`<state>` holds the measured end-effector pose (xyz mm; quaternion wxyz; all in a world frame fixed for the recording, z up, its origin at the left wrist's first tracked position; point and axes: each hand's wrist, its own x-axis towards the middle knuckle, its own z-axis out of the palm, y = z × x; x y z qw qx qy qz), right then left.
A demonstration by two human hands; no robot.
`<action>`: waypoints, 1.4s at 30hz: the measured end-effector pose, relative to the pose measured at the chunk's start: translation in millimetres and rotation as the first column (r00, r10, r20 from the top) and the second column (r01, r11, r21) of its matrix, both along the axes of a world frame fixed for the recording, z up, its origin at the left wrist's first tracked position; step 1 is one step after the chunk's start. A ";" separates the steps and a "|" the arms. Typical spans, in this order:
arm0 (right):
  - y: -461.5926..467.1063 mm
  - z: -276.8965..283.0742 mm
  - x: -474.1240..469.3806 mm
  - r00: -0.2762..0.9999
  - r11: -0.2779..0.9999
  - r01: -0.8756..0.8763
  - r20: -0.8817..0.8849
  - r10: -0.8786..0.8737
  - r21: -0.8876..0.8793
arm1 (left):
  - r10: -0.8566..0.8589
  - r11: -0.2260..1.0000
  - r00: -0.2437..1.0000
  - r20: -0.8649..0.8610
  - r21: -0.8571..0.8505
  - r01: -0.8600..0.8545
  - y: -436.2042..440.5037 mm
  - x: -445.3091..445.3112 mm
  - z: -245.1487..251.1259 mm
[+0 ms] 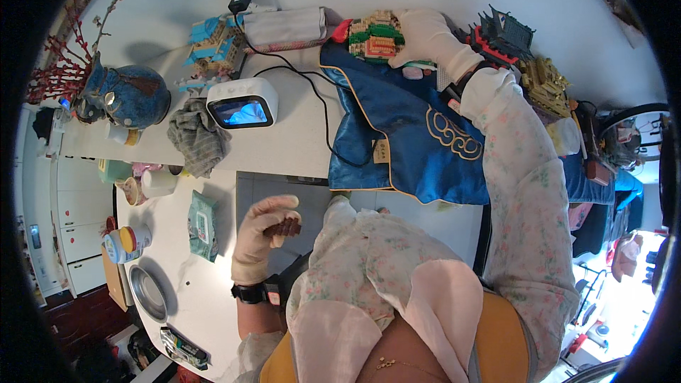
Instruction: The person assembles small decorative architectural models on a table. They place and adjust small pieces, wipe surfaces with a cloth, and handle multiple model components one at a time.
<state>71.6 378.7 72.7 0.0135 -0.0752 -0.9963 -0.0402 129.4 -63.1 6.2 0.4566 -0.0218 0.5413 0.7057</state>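
My left hand [255, 239], in a pale glove, is raised above the gap by the white table. Its fingers are closed on a small dark brown piece [284, 227] with a bumpy surface, perhaps toy bricks. My right hand [428, 37], gloved too, reaches to the wall side of the counter. It grips the right side of a tan, green and red brick-built model [375, 37], thumb in front and fingertips partly hidden. Beneath that model a blue satin cloth [409, 133] with gold trim drapes over the counter edge.
A white smart display [242, 103] and its black cable [322, 98] are left of the cloth. Farther left are a blue-roofed brick model [215, 48], a grey cloth [198, 135] and a blue vase [133, 96]. Dark [503, 34] and gold [545, 85] models flank my right forearm. Wipes [203, 226] lie on the table.
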 end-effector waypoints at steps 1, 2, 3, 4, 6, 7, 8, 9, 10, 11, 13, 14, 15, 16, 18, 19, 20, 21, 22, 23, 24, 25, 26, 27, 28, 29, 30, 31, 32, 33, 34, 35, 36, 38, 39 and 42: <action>0.0 1.3 -0.5 1.000 1.000 -0.010 -0.008 0.010 -0.007 | 0.000 0.996 0.999 -0.042 0.084 0.003 8.6 -4.3 16.9; -0.2 2.2 -0.7 1.000 1.000 0.016 0.012 -0.016 -0.020 | 0.007 0.985 0.996 -0.085 0.170 0.008 19.7 -11.1 31.6; 0.1 3.2 -0.1 1.000 0.999 0.026 0.017 -0.026 -0.039 | 0.018 0.967 0.992 -0.126 0.255 0.015 31.1 -17.7 45.4; 0.1 3.7 0.4 0.999 0.998 0.037 0.022 -0.036 -0.058 | 0.035 0.974 0.994 -0.101 0.225 -0.012 44.0 -22.5 57.0; -0.2 3.6 1.9 1.000 0.999 0.023 -0.012 -0.024 -0.037 | 0.040 0.985 0.994 -0.100 0.172 -0.022 75.5 -29.8 71.5; -0.5 3.2 2.4 1.000 0.999 0.027 -0.004 -0.027 -0.018 | 0.026 0.989 0.992 -0.122 0.150 -0.007 91.3 -32.8 75.5; -1.1 2.7 2.7 1.000 0.999 0.026 -0.015 -0.026 -0.033 | -0.005 0.980 0.982 -0.187 0.196 0.042 104.7 -39.6 78.6; -2.0 1.9 3.0 0.999 0.999 0.036 0.000 -0.036 -0.040 | -0.032 0.993 0.972 -0.231 0.103 0.057 116.4 -49.2 80.1; -3.4 0.9 3.6 0.999 0.998 0.049 0.018 -0.048 -0.047 | -0.077 0.992 0.947 -0.312 0.075 0.105 127.6 -57.7 79.0; -5.0 -0.4 4.5 0.999 0.996 0.052 0.009 -0.052 -0.069 | -0.103 0.988 0.939 -0.327 0.075 0.135 135.6 -65.0 76.7; -9.1 -2.5 5.1 0.998 0.992 0.063 -0.012 -0.065 -0.107 | -0.137 0.979 0.947 -0.291 0.104 0.174 147.4 -79.7 68.9; -11.1 -3.2 5.4 0.997 0.988 0.071 -0.010 -0.073 -0.134 | -0.149 0.974 0.960 -0.237 0.131 0.183 151.2 -85.8 64.0; -13.3 -3.9 5.5 0.997 0.984 0.079 -0.009 -0.081 -0.158 | -0.221 0.965 0.828 -0.516 0.009 0.263 156.8 -88.9 57.9; -15.3 -4.1 5.2 0.996 0.979 0.084 -0.008 -0.087 -0.183 | -0.195 0.960 0.823 -0.533 0.068 0.271 158.8 -91.2 52.9; -17.3 -3.3 5.9 0.992 0.982 0.126 -0.010 -0.129 -0.143 | -0.191 0.969 0.818 -0.542 0.028 0.245 161.5 -95.2 45.9; -17.4 -2.1 6.1 0.989 0.978 0.150 0.021 -0.148 -0.146 | -0.166 0.970 0.877 -0.452 0.088 0.228 163.4 -98.7 44.0; -17.7 -1.3 6.5 0.987 0.975 0.163 0.031 -0.160 -0.154 | -0.155 0.974 0.925 -0.348 0.102 0.202 165.8 -102.2 42.9; -18.4 -0.9 7.5 0.988 0.975 0.156 0.020 -0.154 -0.158 | -0.143 0.979 0.953 -0.267 0.104 0.176 167.1 -104.2 41.9; -19.0 -0.3 9.0 0.990 0.976 0.137 -0.011 -0.141 -0.169 | -0.150 0.982 0.928 -0.341 0.056 0.179 167.3 -104.6 41.0; -19.8 0.8 10.2 0.990 0.976 0.129 -0.024 -0.136 -0.174 | -0.161 0.984 0.884 -0.438 -0.002 0.178 167.2 -104.9 40.3; -20.4 2.5 11.0 0.989 0.975 0.131 -0.043 -0.141 -0.182 | -0.182 0.981 0.809 -0.559 -0.043 0.192 167.3 -106.0 40.1; -20.8 5.2 11.8 0.987 0.972 0.144 -0.043 -0.155 -0.186 | -0.182 0.982 0.826 -0.533 -0.059 0.179 166.8 -106.3 39.8; -21.3 8.6 12.5 0.983 0.966 0.175 -0.021 -0.182 -0.189 | -0.189 0.980 0.822 -0.537 -0.058 0.188 166.7 -107.5 39.8; -21.5 13.2 13.6 0.980 0.964 0.188 -0.027 -0.197 -0.187 | -0.210 0.975 0.750 -0.627 -0.080 0.206 166.3 -107.9 39.6; -21.4 18.9 15.1 0.975 0.958 0.217 -0.011 -0.223 -0.186 | -0.222 0.971 0.668 -0.710 -0.103 0.214 166.5 -108.9 39.8; -21.7 25.1 17.0 0.967 0.950 0.252 0.010 -0.254 -0.187 | -0.241 0.964 0.484 -0.841 -0.151 0.218 166.9 -109.4 39.8; -21.9 31.9 19.8 0.967 0.946 0.251 0.007 -0.255 -0.204 | -0.316 0.945 0.272 -0.909 -0.276 0.175 167.6 -110.1 40.1; -22.1 39.0 23.8 0.965 0.940 0.257 0.009 -0.261 -0.224 | -0.267 0.961 0.500 -0.824 -0.189 0.202 169.6 -111.2 40.5; -23.4 45.4 27.7 0.966 0.935 0.252 0.003 -0.260 -0.249 | -0.264 0.965 0.693 -0.671 -0.181 0.192 173.2 -113.1 41.1; -25.3 51.1 31.7 0.966 0.941 0.240 -0.040 -0.256 -0.238 | -0.238 0.971 0.788 -0.568 -0.138 0.193 176.9 -113.4 41.3; -26.7 56.9 36.9 0.962 0.942 0.234 -0.082 -0.260 -0.241 | -0.204 0.979 0.867 -0.454 -0.097 0.179 180.9 -113.7 41.7; -27.4 62.9 42.9 0.956 0.941 0.230 -0.122 -0.266 -0.246 | -0.167 0.984 0.889 -0.427 -0.017 0.177 184.6 -112.9 41.7; -27.6 69.0 47.1 0.949 0.941 0.228 -0.159 -0.272 -0.248 | -0.132 0.983 0.908 -0.396 0.063 0.171 188.1 -111.8 41.9; -26.4 79.8 54.1 0.944 0.934 0.229 -0.171 -0.281 -0.275 | -0.136 0.977 0.925 -0.356 0.106 0.184 195.0 -109.9 43.4; -25.4 84.3 60.3 0.940 0.931 0.234 -0.180 -0.291 -0.281 | -0.137 0.982 0.935 -0.326 0.079 0.172 198.2 -108.1 44.4; -21.7 93.2 70.7 0.921 0.911 0.279 -0.182 -0.343 -0.304 | -0.204 0.961 0.946 -0.253 0.133 0.243 211.9 -99.2 48.1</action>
